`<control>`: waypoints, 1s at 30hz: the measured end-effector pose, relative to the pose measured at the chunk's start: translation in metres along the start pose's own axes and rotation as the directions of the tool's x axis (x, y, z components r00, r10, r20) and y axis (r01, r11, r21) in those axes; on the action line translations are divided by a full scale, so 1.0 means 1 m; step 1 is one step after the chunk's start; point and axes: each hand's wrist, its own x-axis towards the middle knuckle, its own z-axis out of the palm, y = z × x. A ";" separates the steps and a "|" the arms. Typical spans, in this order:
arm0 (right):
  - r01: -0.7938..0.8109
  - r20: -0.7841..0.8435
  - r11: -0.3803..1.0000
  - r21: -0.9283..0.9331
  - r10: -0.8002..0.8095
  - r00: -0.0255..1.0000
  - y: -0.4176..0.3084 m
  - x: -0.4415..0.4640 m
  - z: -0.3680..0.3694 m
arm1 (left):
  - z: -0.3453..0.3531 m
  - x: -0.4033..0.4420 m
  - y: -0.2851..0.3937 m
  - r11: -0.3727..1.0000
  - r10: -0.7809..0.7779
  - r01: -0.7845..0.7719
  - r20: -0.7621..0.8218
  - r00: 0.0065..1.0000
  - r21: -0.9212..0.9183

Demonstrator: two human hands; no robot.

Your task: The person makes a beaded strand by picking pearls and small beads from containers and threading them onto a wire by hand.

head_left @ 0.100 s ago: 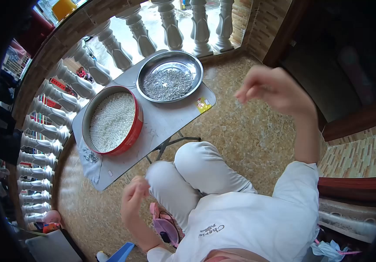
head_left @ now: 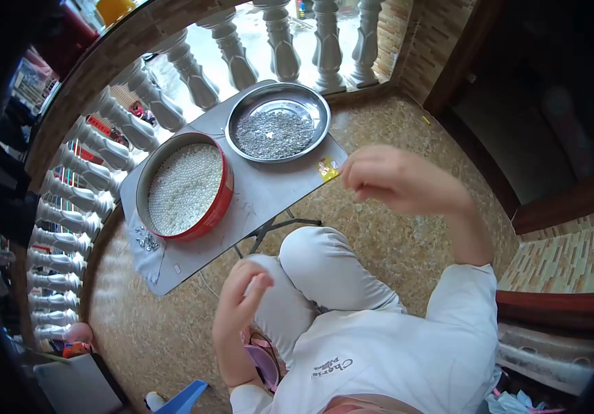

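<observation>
My left hand is raised beside my left knee, thumb and fingers curled together; whatever may be between them is too small to see. My right hand hangs in the air past the table's right corner, its fingertips bent inward in a pinch, contents not visible. Nearest on the table are a red round tin filled with white pearl beads, and a shiny metal dish holding many small silvery pieces. Neither hand touches the tin or the dish.
The grey folding table stands before my knees. On its left corner lies a pale cloth with small silvery bits. A yellow sticker marks the right corner. A balustrade curves behind; a blue object lies low.
My right hand has come down and left, toward the table corner. My left hand has shifted to the right. The whole view has moved slightly.
</observation>
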 end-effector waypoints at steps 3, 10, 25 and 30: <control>0.257 0.009 0.966 -0.024 -0.257 0.966 0.001 -0.009 0.019 | 0.061 0.030 0.031 0.975 0.192 -0.207 -0.164 0.968 -0.083; 0.299 -0.063 0.947 0.113 -0.294 0.954 -0.012 -0.117 -0.011 | 0.198 0.024 0.110 0.882 0.084 -0.198 -0.270 0.959 -0.429; 0.378 -0.392 0.814 0.441 -0.204 0.897 0.005 -0.023 0.056 | 0.120 0.056 0.060 0.552 -0.143 -0.133 -0.251 0.957 -0.823; 0.400 -0.386 0.826 0.397 -0.245 0.889 0.007 -0.027 0.056 | 0.123 0.056 0.059 0.595 -0.125 -0.154 -0.280 0.952 -0.789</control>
